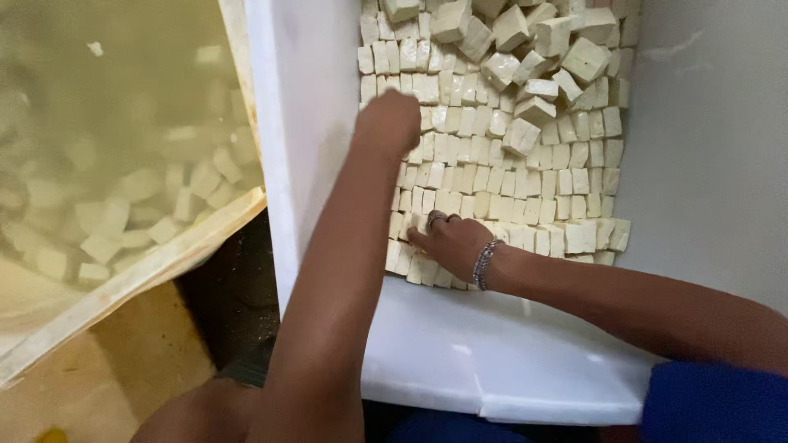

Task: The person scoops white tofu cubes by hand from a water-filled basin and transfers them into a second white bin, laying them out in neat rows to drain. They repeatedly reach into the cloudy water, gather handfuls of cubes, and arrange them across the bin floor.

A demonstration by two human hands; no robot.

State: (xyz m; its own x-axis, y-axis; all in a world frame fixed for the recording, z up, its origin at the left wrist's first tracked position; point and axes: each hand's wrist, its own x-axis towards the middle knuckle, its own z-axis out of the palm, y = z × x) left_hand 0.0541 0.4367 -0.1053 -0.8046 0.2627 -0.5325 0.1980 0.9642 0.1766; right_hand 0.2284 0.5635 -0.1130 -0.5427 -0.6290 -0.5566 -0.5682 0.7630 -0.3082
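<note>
Tofu cubes [501, 176] under right hand [450, 243]

we saw pale cream tofu cubes [492, 176] packed in tight flat rows against the far wall of a white tub [427, 344], with a loose heap of larger, tilted cubes [533, 49] piled on top at the far right end.
</note>
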